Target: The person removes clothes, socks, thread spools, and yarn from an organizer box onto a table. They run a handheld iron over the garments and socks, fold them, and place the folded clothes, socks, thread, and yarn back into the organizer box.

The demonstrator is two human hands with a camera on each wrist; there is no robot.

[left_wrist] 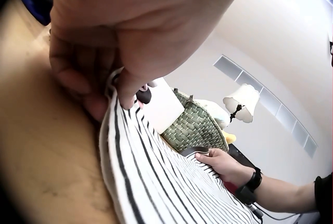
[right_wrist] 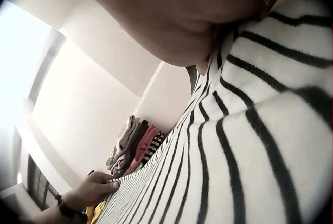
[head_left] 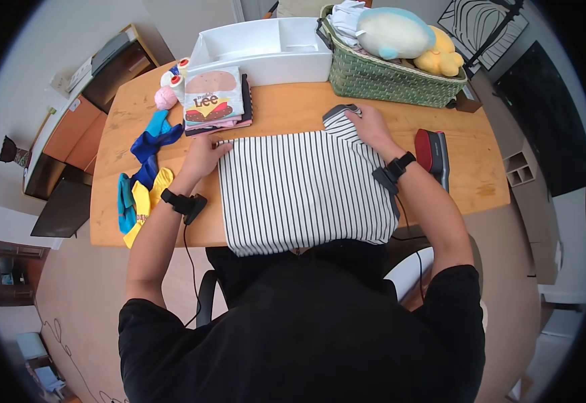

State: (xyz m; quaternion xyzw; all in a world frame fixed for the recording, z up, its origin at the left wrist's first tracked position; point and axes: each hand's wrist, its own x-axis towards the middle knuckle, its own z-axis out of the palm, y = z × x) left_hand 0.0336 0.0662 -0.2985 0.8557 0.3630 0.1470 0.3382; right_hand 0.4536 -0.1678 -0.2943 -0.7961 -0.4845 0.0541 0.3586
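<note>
Black top [head_left: 299,329] is closest to the lens and blocks most of the lap and chair below. Striped shirt [head_left: 299,188] lies spread across the middle of the counter [head_left: 279,111], lower side at the near edge and apparently a little past it — the shirt covers that stretch, so can't confirm the overhang

Left hand [head_left: 203,158]: thumb and fingers pinch the shirt's far left corner, no gap beyond the cloth. Right hand [head_left: 372,127]: fingers curled on the dark-trimmed end [head_left: 336,113], thumb on top; its fingertips are hidden in the right wrist view. Gripping both ends probably holds the far side straight and the panel flat. Trim could be collar or cuff, can't tell

Folded stack [head_left: 212,101] sits toward the far left corner, white bin [head_left: 286,70] and green basket [head_left: 387,84] along the far edge, loose blue garment [head_left: 148,149] and yellow garment [head_left: 142,201] by the left edge — likely parked there to leave the middle for the shirt. Lower layers of the stack only show as edges; basket contents are buried under plush toys. Red-and-dark item [head_left: 432,154] near the right edge: can't identify
</note>
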